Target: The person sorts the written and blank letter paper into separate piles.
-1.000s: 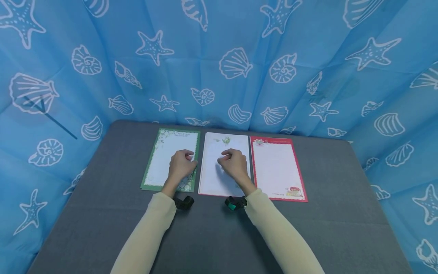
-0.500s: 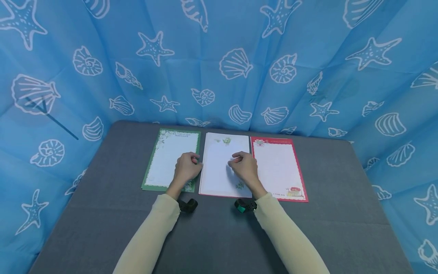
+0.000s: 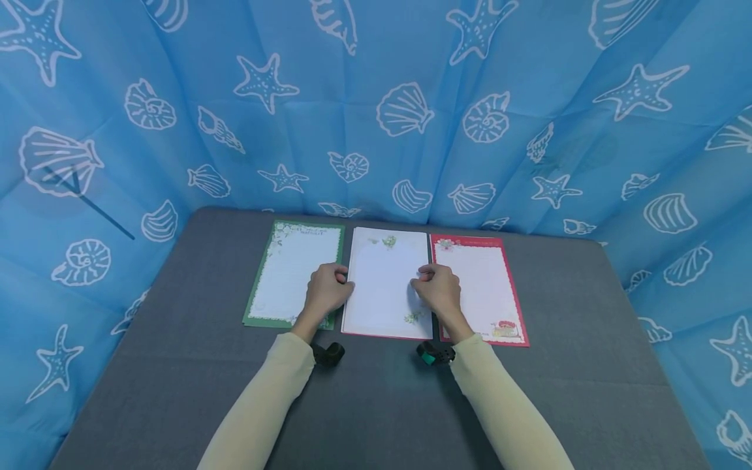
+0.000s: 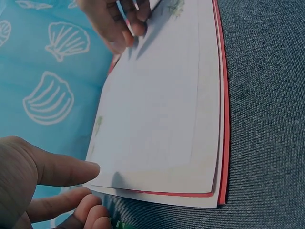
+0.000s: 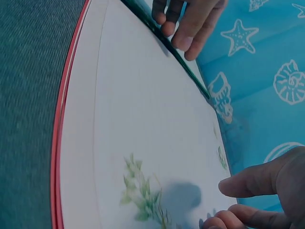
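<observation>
A stack of white paper sheets with small green leaf prints lies in the middle of the table, and red edges show beneath it. My left hand is at the stack's left edge, over the right side of the green-bordered paper. At the opposite edge, my right hand reaches in from over the red-bordered paper. In both wrist views a gap shows between thumb and fingers, and shadows fall on the white sheet. Neither hand holds anything; whether the fingertips touch the paper edges is hard to tell.
The three paper stacks lie side by side near the back of the grey table. A blue curtain with white shells and starfish hangs behind and around it. Black bands are on the wrists.
Both hands have moved right and slightly nearer the body. The right hand has gone from over the middle stack to its right edge, the left hand to its left edge. The papers have not moved.
</observation>
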The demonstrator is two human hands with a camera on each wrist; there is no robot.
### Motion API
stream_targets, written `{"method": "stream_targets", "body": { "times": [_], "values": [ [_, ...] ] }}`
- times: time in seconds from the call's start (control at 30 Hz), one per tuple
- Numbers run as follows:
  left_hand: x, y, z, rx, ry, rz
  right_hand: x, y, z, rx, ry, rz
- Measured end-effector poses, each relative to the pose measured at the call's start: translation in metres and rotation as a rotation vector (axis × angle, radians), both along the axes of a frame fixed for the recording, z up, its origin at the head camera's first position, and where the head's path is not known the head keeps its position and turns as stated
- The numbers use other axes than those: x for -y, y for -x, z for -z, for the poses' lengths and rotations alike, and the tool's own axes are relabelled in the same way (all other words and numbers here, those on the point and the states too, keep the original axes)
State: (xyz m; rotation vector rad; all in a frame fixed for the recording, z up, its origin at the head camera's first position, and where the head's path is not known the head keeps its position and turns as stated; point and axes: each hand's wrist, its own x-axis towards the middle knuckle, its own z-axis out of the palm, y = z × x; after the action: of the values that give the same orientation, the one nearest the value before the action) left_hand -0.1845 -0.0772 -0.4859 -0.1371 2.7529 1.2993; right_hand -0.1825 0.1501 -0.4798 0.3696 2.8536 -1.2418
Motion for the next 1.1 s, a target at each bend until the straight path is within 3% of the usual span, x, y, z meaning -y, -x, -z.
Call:
{"method": "stream_targets", "body": {
  "times": [1.1],
  "values": [
    [-0.009, 0.001, 0.000, 0.038, 0.108, 0.003, -0.009, 0.001, 0.006, 0.026, -0.065, 0.010]
  ]
}}
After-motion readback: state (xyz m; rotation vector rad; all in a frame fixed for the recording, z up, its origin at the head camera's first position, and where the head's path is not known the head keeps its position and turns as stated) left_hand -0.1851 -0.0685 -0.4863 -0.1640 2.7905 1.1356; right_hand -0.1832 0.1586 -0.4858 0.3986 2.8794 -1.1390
